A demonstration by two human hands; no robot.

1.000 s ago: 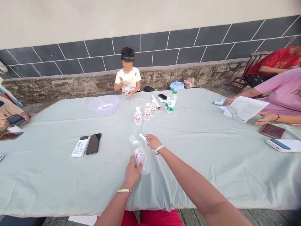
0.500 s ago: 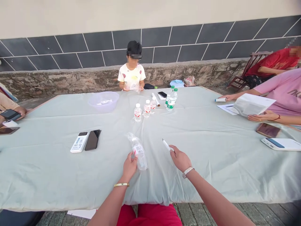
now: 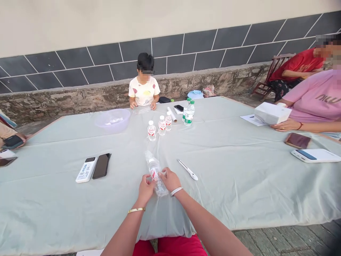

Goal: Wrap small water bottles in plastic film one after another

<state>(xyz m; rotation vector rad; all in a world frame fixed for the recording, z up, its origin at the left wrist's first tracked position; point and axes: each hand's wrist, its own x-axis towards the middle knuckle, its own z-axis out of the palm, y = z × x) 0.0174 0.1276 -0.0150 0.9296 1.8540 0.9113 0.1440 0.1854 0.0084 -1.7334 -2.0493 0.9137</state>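
On the cloth in front of me lies a small clear water bottle (image 3: 153, 173) with a red and white label and white cap, its cap end pointing away. A clear plastic bag (image 3: 148, 155) is around it and sticks out past the cap. My left hand (image 3: 146, 188) grips the bottle's left side, thumb and fingers closed. From the right, my right hand (image 3: 170, 180) pinches the bottle at its label. To the right of that hand rests a slim white pen-shaped tool (image 3: 188, 170), touched by neither hand; its exact kind is unclear.
Several bottles, including a small water bottle (image 3: 151, 131) and a green-capped bottle (image 3: 189, 114), stand farther back. A purple basin (image 3: 113, 126) is at the far left. A power bank (image 3: 86, 170) and phone (image 3: 101, 166) lie left. A person (image 3: 144, 89) sits opposite; another (image 3: 317, 96) holds a white box (image 3: 273, 113).
My right hand has put the white tool down on the cloth and moved left onto the bottle. The label has turned to show its red part. The person on the right has opened out the white box.
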